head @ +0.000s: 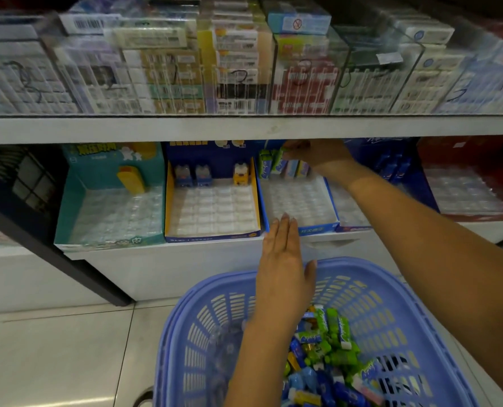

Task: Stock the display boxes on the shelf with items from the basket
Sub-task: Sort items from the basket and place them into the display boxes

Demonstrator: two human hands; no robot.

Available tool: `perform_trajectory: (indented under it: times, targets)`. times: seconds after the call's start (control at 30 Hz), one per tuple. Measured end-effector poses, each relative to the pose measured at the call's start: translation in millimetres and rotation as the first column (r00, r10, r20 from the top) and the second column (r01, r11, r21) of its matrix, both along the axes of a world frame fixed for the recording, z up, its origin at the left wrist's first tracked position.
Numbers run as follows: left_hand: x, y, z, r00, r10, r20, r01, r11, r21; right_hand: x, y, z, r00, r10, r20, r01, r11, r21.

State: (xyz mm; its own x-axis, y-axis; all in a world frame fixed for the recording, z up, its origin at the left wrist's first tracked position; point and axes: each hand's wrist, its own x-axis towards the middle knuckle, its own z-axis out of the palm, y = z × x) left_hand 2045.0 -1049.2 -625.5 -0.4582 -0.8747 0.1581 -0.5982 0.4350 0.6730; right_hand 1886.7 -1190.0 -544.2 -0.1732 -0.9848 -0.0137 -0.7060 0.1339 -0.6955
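Observation:
A blue plastic basket [391, 292] sits low in front of me, holding several small green, blue and yellow packs [332, 342]. On the lower shelf a blue display box [331, 201] has a clear slotted tray and a row of upright packs [276, 164] at its back. My right hand [312, 152] reaches to that back row and pinches a green pack [280, 155] there. My left hand [282, 259] hovers flat, fingers straight, between the basket rim and the box's front edge, holding nothing.
Left of that box stand a yellow-edged blue box [212, 233] with three figure packs and a teal box [68, 218] with one yellow item. More blue and red boxes [473, 215] stand to the right. Above, a glass shelf [244, 127] carries stacked packets.

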Motion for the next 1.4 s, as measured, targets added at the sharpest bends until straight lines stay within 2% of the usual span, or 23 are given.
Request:
perform_trajectory:
  times: [0.1, 0.2, 0.33, 0.4, 0.53, 0.67, 0.77, 0.87, 0.97, 1.1, 1.13, 1.2, 1.27, 1.3, 1.33, 1.4]
  targets:
    - [0, 0, -2, 1.0, 0.005, -0.024, -0.005, 1.0, 0.014, -7, -6, 2, 0.998, 0.06, -0.015, -0.059, 0.997, 0.048]
    - [0, -1, -3, 0.999, 0.008, -0.039, -0.008, 1.0, 0.012, -8, -10, 3, 0.997, 0.075, 0.033, -0.076, 0.995, 0.059]
    - [0, 0, -3, 0.999, 0.009, -0.043, -0.009, 1.0, 0.001, -6, -11, -2, 0.998, 0.047, 0.043, -0.046, 0.998, -0.032]
    - [0, 0, -4, 0.999, 0.007, -0.047, -0.007, 1.0, 0.0, -8, -12, 0, 0.996, 0.076, 0.039, -0.075, 0.997, -0.019]
    - [1, -1, -4, 0.999, -0.003, -0.043, 0.003, 1.0, 0.004, -10, -12, 5, 0.984, 0.174, -0.042, -0.171, 0.983, 0.062]
    - [3, -2, -4, 0.999, -0.027, -0.02, 0.027, 1.0, 0.004, -2, -5, -11, 0.979, 0.125, -0.159, -0.124, 0.992, 0.016]
    - [3, -4, -3, 0.999, -0.035, -0.019, 0.035, 0.999, 0.006, 3, 6, -23, 0.887, 0.113, -0.449, -0.187, 0.975, -0.123]
    - [4, -5, -3, 0.999, -0.043, -0.002, 0.043, 0.999, 0.019, 5, 14, -23, 0.795, 0.088, -0.601, -0.258, 0.945, -0.203]
    - [6, -6, -2, 0.998, -0.053, 0.02, 0.052, 0.998, 0.032, 6, 17, -18, 0.701, 0.089, -0.708, -0.249, 0.96, -0.125]
    - [9, -8, -2, 0.994, -0.086, 0.063, 0.084, 0.995, 0.048, 11, 26, -13, 0.532, 0.164, -0.831, -0.154, 0.983, 0.095]
    - [10, -7, -1, 0.995, -0.092, 0.051, 0.089, 0.995, 0.053, 14, 32, -10, 0.534, 0.175, -0.827, -0.125, 0.984, 0.127]
    - [12, 1, 1, 0.996, -0.032, -0.088, 0.037, 0.998, 0.049, 24, 50, -6, 0.607, 0.161, -0.778, -0.1, 0.987, 0.127]
    - [15, 11, -3, 0.963, 0.086, -0.254, -0.095, 0.995, -0.022, 30, 80, -11, 0.701, 0.117, -0.704, -0.175, 0.985, -0.01]
    - [14, 16, -8, 0.95, 0.12, -0.29, -0.139, 0.989, -0.046, 30, 99, -17, 0.77, 0.107, -0.628, -0.205, 0.975, -0.085]
    - [12, 21, -14, 0.946, 0.133, -0.294, -0.147, 0.989, -0.029, 30, 118, -25, 0.823, 0.12, -0.555, -0.207, 0.974, -0.096]
    - [6, 30, -33, 0.978, 0.087, -0.19, -0.065, 0.991, 0.118, 24, 156, -55, 0.845, 0.183, -0.502, -0.174, 0.983, 0.066]
